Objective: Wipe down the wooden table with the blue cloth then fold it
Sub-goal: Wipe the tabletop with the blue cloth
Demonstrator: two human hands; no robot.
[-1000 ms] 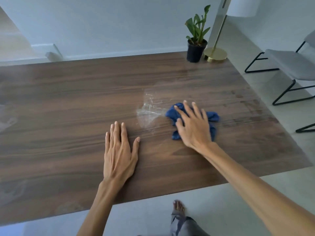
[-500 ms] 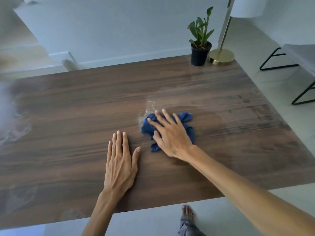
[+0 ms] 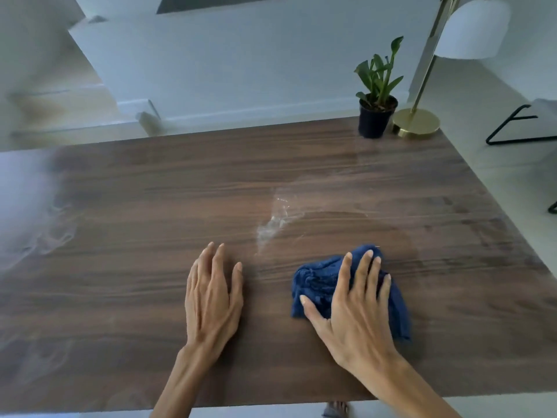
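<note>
Dark brown wood grain covers the wooden table (image 3: 150, 206), with pale glare and faint smears along the far-left part of it. Left of the blue cloth (image 3: 313, 282), the left hand (image 3: 212, 300) lies flat and palm-down on the bare wood, fingers straight and close together, holding nothing. A patch of wet streaks (image 3: 272, 223) glistens just beyond the cloth, up and to its left. The cloth itself is bunched in a rumpled heap on the table, near the front edge. The right hand (image 3: 354, 309) presses down on top of it, fingers spread wide over the fabric, thumb out to the left. Far beyond the cloth, at the table's back right corner, stand a potted plant (image 3: 376, 95) and, just right of it, a lamp (image 3: 417, 123) with a brass base.
</note>
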